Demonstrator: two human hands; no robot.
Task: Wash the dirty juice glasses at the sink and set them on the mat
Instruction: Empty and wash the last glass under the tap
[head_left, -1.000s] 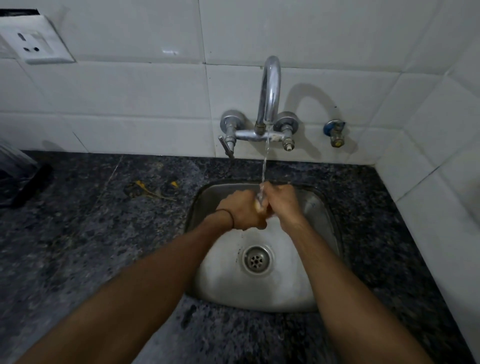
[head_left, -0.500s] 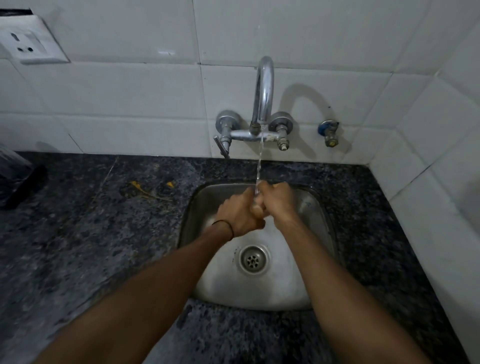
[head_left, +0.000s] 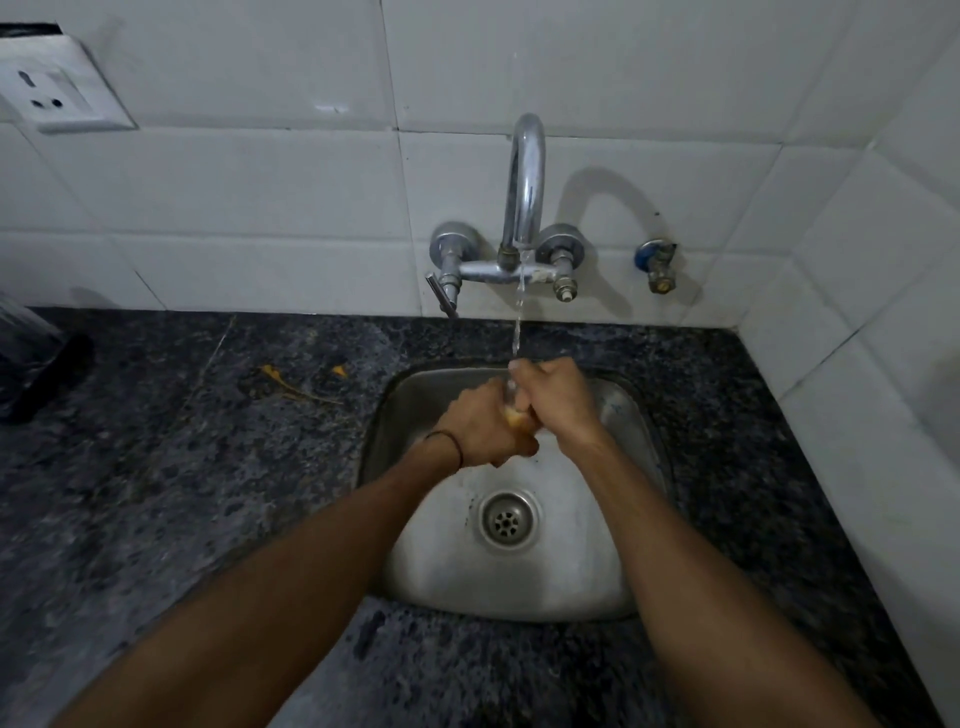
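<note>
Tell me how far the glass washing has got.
Done: nothing visibly finished; no washed glass and no mat is in view on the dark speckled stone counter. In hand: the left hand and right hand are clasped together under the thin water stream from the chrome wall tap, over the steel sink, around something mostly hidden with an orange patch. Left: finish rinsing and set it on the mat.

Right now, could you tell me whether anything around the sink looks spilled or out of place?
Yes: yellow-orange scraps lie on the dark counter left of the sink, looking like dropped food bits. Otherwise nothing stands out.
</note>
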